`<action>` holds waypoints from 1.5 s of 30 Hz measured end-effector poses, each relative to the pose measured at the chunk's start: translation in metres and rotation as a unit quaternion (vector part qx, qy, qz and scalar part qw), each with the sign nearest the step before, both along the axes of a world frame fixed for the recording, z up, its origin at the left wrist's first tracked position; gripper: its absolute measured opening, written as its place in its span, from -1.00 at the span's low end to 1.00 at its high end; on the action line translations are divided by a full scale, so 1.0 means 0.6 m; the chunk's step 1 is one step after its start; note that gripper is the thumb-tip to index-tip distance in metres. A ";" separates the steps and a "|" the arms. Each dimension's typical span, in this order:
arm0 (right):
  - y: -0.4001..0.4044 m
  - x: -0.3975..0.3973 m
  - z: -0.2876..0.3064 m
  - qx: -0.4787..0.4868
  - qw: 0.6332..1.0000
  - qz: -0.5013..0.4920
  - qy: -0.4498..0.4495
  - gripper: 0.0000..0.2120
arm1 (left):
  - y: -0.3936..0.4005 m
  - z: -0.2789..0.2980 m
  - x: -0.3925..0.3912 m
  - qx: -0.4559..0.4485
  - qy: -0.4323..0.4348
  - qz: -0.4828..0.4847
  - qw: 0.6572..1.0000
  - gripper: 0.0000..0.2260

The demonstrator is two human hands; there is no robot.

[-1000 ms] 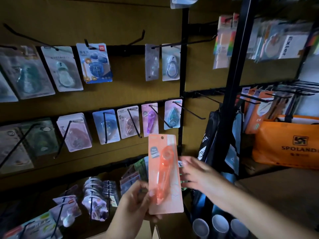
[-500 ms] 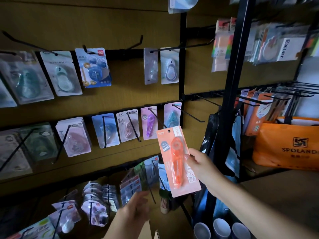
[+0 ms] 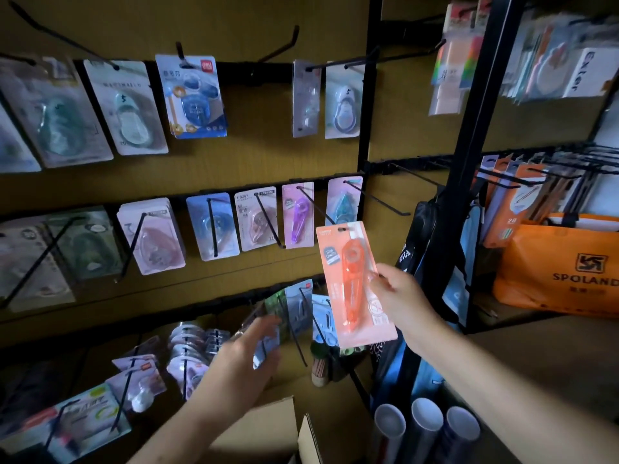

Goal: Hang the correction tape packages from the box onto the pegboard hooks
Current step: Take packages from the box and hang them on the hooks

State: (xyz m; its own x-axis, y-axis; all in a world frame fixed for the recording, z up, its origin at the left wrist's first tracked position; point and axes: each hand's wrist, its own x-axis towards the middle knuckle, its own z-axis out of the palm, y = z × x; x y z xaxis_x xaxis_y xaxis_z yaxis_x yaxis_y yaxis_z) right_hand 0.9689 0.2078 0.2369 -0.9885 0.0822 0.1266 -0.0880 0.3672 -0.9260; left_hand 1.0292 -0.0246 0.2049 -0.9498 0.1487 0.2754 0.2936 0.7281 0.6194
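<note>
Pinching the right edge of an orange correction tape package [image 3: 355, 283], the right hand [image 3: 398, 298] holds it upright in the air in front of the pegboard [image 3: 254, 155], thumb on the clear face and fingers behind the card. The package is a flat, glossy salmon-pink card with a moulded plastic blister over a translucent orange, teardrop-shaped dispenser, and a small punched slot near its top edge. It sits just below and in front of the teal package [image 3: 345, 200] hanging on the pegboard's middle row, touching no hook.

The left hand [image 3: 249, 360] is lower, before the pegboard's bottom row, its fingers loosely spread and straight, gripping nothing; its fingertips lie close to a small blue package [image 3: 268, 346], though contact cannot be told. Below the pegboard, at the bottom edge of view, stand the matte brown flaps of a cardboard box [image 3: 268, 426].

The pegboard is a dull ochre panel with black rails and long thin black wire hooks [image 3: 385, 199]. Right of it, an orange bag [image 3: 556, 269] rests on a shelf.
</note>
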 end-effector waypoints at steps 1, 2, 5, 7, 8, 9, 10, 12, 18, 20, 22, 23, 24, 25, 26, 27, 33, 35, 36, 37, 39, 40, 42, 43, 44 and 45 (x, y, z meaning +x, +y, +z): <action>-0.002 -0.005 -0.003 0.003 1.000 -0.002 0.000 -0.81 | -0.001 0.002 -0.001 0.004 0.005 0.001 1.000 -0.64; -0.003 -0.008 -0.005 0.005 1.000 -0.003 -0.005 -0.81 | -0.003 0.004 0.000 0.007 0.006 0.004 1.000 -0.65; -0.005 -0.020 -0.011 0.013 1.000 -0.006 -0.021 -0.79 | -0.009 0.001 -0.003 -0.001 0.008 0.010 1.000 -0.65; -0.009 -0.036 -0.012 0.018 0.999 -0.012 -0.026 -0.77 | -0.012 -0.003 -0.006 -0.010 0.008 0.012 1.000 -0.64; -0.012 -0.045 -0.010 0.024 0.999 -0.017 -0.029 -0.77 | -0.013 -0.004 -0.007 -0.015 0.006 0.013 1.000 -0.64; -0.015 -0.056 -0.009 0.030 0.999 -0.022 -0.029 -0.77 | -0.014 -0.006 -0.009 -0.019 0.003 0.012 1.000 -0.63; -0.020 -0.067 -0.006 0.035 0.999 -0.025 -0.029 -0.76 | -0.015 -0.007 -0.010 -0.021 -0.001 0.012 1.000 -0.63; -0.030 -0.093 -0.003 0.041 0.998 -0.038 -0.034 -0.73 | -0.019 -0.008 -0.012 -0.022 -0.008 0.012 1.000 -0.63; -0.078 -0.201 0.022 0.023 0.996 -0.076 -0.040 -0.90 | -0.050 -0.004 -0.037 -0.016 -0.007 0.033 0.999 -0.62; -0.094 -0.234 0.023 0.002 0.993 -0.099 -0.068 -0.94 | -0.066 -0.006 -0.045 -0.008 -0.005 0.040 0.999 -0.63; -0.110 -0.267 0.021 -0.011 0.990 -0.103 -0.095 -0.91 | -0.084 -0.011 -0.052 0.000 -0.006 0.045 0.999 -0.63; -0.116 -0.286 0.019 -0.007 0.990 -0.105 -0.099 -0.88 | -0.092 -0.015 -0.055 0.006 -0.009 0.048 0.999 -0.63; -0.123 -0.298 0.022 0.002 0.989 -0.107 -0.100 -0.85 | -0.100 -0.018 -0.059 0.011 -0.014 0.051 0.999 -0.62; -0.129 -0.310 0.023 0.005 0.989 -0.110 -0.098 -0.82 | -0.108 -0.021 -0.063 0.016 -0.020 0.055 0.998 -0.62; -0.134 -0.320 0.024 0.003 0.989 -0.113 -0.097 -0.80 | -0.115 -0.025 -0.067 0.018 -0.025 0.059 0.998 -0.62; -0.136 -0.333 0.022 0.000 0.990 -0.109 -0.094 -0.78 | -0.121 -0.029 -0.071 0.019 -0.027 0.062 0.998 -0.61; -0.129 -0.352 -0.021 0.012 0.990 -0.124 -0.058 -0.81 | -0.141 -0.039 -0.082 0.028 -0.043 0.069 0.996 -0.63; -0.106 -0.355 -0.058 0.023 0.987 -0.138 -0.081 -0.84 | -0.143 -0.044 -0.079 0.031 -0.048 0.072 0.996 -0.63; -0.094 -0.353 -0.080 0.027 0.984 -0.148 -0.092 -0.82 | -0.147 -0.051 -0.077 0.031 -0.050 0.074 0.996 -0.64; -0.093 -0.341 -0.096 0.031 0.982 -0.160 -0.096 -0.86 | -0.152 -0.060 -0.074 0.031 -0.052 0.079 0.995 -0.65; -0.117 -0.278 -0.115 0.006 0.983 -0.161 -0.086 -0.92 | -0.169 -0.085 -0.063 0.035 -0.068 0.101 0.992 -0.65; -0.138 -0.234 -0.124 -0.016 0.985 -0.150 -0.079 -0.87 | -0.178 -0.101 -0.054 0.036 -0.083 0.112 0.990 -0.66; -0.173 -0.152 -0.163 -0.053 0.990 -0.108 -0.067 -0.79 | -0.195 -0.140 -0.029 0.037 -0.124 0.126 0.984 -0.67; -0.186 -0.117 -0.188 -0.063 0.992 -0.092 -0.062 -0.77 | -0.201 -0.163 -0.014 0.044 -0.148 0.130 0.979 -0.67; -0.199 -0.082 -0.212 -0.067 0.993 -0.075 -0.054 -0.74 | -0.206 -0.187 0.002 0.050 -0.172 0.132 0.975 -0.67; -0.212 -0.057 -0.238 -0.070 0.995 -0.057 -0.047 -0.72 | -0.209 -0.211 0.018 0.050 -0.193 0.138 0.970 -0.68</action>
